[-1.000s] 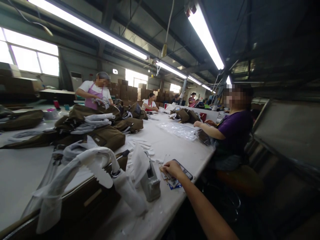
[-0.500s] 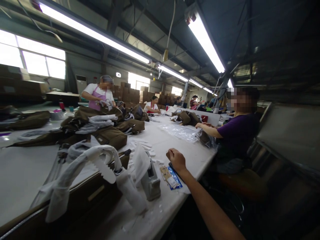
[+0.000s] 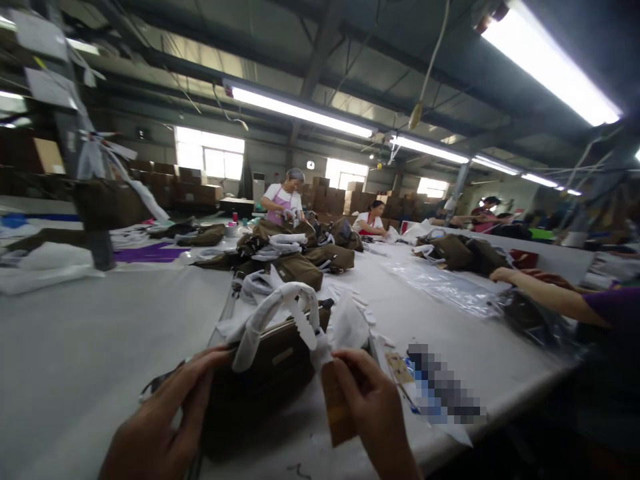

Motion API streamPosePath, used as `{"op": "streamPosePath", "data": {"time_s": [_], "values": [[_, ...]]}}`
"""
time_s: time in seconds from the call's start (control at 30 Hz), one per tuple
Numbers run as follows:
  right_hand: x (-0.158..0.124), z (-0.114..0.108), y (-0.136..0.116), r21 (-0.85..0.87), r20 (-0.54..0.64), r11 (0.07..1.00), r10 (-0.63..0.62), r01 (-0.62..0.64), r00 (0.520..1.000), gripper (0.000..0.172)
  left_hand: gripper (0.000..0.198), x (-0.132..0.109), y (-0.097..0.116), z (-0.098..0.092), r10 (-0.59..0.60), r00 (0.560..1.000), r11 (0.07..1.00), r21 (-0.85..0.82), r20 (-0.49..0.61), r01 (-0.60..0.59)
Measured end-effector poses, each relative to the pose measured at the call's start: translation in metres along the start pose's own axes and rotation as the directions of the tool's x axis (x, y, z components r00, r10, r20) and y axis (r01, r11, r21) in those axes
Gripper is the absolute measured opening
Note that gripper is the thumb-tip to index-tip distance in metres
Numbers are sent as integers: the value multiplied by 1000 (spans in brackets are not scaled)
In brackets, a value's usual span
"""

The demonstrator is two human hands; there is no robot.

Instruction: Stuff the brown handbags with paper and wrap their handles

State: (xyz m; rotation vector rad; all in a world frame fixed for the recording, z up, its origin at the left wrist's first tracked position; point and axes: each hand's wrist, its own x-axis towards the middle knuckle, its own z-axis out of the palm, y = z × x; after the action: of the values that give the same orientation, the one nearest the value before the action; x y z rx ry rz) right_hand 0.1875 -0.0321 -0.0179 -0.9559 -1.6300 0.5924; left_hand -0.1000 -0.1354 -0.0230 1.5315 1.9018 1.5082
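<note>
A dark olive handbag (image 3: pixel 260 373) stands upright on the white table in front of me, its handle (image 3: pixel 257 317) wrapped in white tissue. My left hand (image 3: pixel 165 413) grips the bag's left end, the fingers along the top edge and the thumb on the front. Between the thumb and fingers of my right hand (image 3: pixel 373 407) is a flat brown tag (image 3: pixel 337 413), held at its upper end just below the wrapped handle base by the bag's right end. A white paper piece (image 3: pixel 349 321) rises behind that hand, covering most of the tape dispenser.
More olive bags (image 3: pixel 297 270) are heaped beyond mine. A small beige packet (image 3: pixel 399 367) and a blurred-out item lie to the right. Clear plastic sheets (image 3: pixel 440 290) spread near a co-worker's arm (image 3: pixel 550 293). A post (image 3: pixel 103 250) stands at left.
My view has swung left. My right hand, closed near the packets before, has come back to the bag with the brown tag. My left hand has come into view on the bag.
</note>
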Motion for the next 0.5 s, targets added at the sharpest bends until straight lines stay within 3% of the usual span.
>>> {"op": "streamPosePath", "data": {"time_s": [0.07,0.13,0.23,0.37,0.5], "values": [[-8,32,-4,38,15,999,-29,28,999,21,43,13,13,4,51,998,995,87,38,-54],[-9,60,-6,37,-23,998,-40,41,999,20,42,29,27,8,94,981,986,121,168,-116],[-3,86,-11,82,16,995,-62,61,998,21,41,48,43,10,157,918,976,83,363,-200],[2,97,-19,237,218,961,-193,140,956,16,49,59,51,11,284,797,950,-44,533,-309],[6,92,-23,306,276,938,-249,161,928,12,45,62,53,9,286,783,926,52,553,-374]]}}
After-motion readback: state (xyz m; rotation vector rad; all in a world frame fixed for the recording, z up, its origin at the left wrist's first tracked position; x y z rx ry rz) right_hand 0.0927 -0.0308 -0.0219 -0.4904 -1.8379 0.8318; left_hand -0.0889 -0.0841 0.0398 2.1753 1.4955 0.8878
